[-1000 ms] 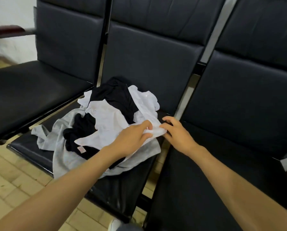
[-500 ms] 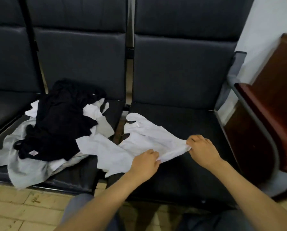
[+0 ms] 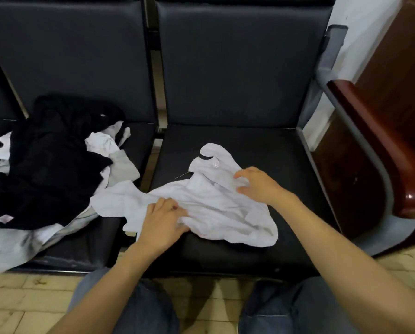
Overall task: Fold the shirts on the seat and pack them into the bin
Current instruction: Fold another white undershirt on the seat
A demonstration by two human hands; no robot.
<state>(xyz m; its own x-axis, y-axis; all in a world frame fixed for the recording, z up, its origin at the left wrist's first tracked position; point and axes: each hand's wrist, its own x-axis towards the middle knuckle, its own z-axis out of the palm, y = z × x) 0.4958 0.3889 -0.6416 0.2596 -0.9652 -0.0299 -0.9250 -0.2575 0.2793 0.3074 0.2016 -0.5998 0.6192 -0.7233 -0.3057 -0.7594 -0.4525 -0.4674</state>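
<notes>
White shirt [image 3: 216, 208] lies crumpled on the black seat [image 3: 261, 145]. My left hand [image 3: 164, 222] grips a bunch of its cloth near the seat's front edge; my right hand [image 3: 257, 186] rests on it, fingers loosely spread, holding nothing. Left of the seat lies a pile of clothes [image 3: 49, 169].

Lying on black padded seat [image 3: 261, 150]: crumpled white cotton shirt [image 3: 216, 208]. Bunched in left hand [image 3: 164, 220], touched by bent-fingered right hand [image 3: 257, 186]. Heaped alongside: black, white and grey garment pile [image 3: 45, 165].
</notes>
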